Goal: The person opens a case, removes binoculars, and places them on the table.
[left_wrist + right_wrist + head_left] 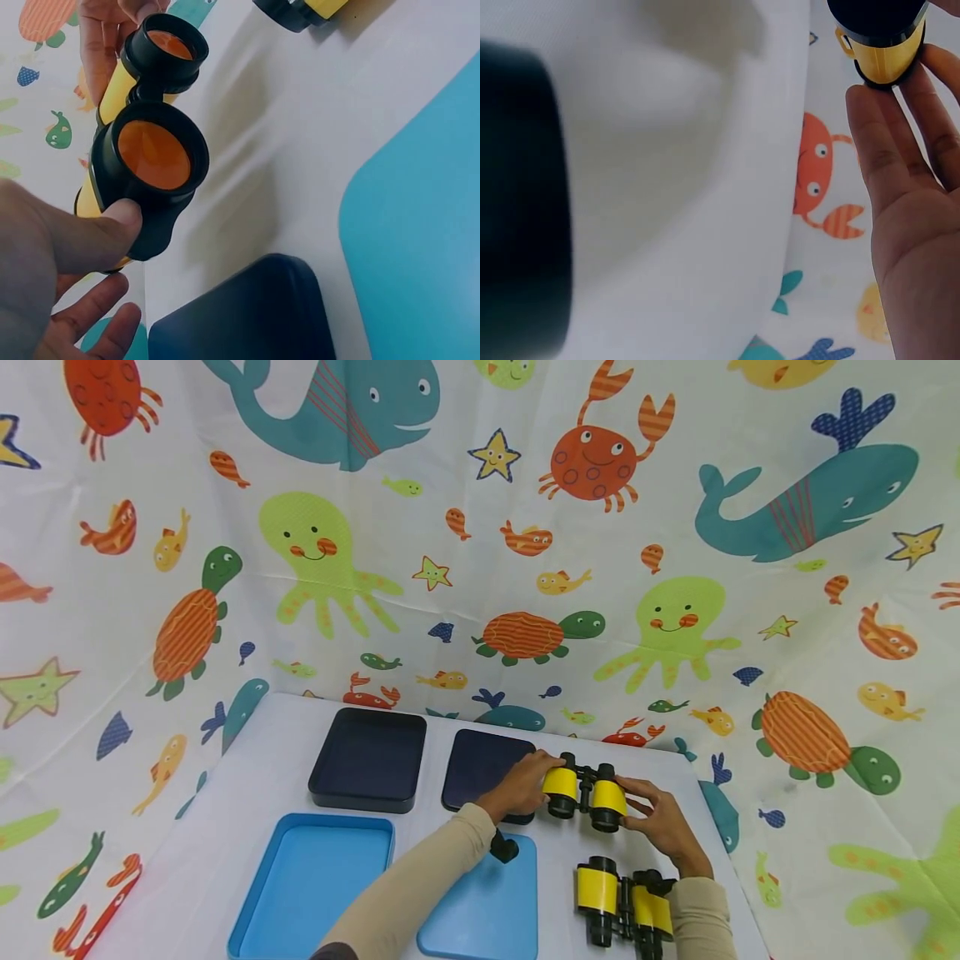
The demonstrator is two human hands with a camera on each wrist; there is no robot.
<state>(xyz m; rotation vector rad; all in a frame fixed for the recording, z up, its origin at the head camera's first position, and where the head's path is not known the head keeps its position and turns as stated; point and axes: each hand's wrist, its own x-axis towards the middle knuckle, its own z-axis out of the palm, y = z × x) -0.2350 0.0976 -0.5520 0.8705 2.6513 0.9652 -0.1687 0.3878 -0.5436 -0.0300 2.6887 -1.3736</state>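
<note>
Both hands hold a pair of yellow and black binoculars, one hand at each side. They are raised off the white table, as the shadow beneath them in the left wrist view shows. My left hand pinches the left barrel, its thumb lying near an orange lens. At the other barrel, the fingertips of my right hand grip the side; the right wrist view catches this hand against the barrel's yellow part. A second pair of binoculars lies nearer, partly behind the right forearm.
On the white table, a black open box and a flat dark blue lid stand at the back. In front are a blue tray and a blue lid. Behind hangs a sea-animal curtain.
</note>
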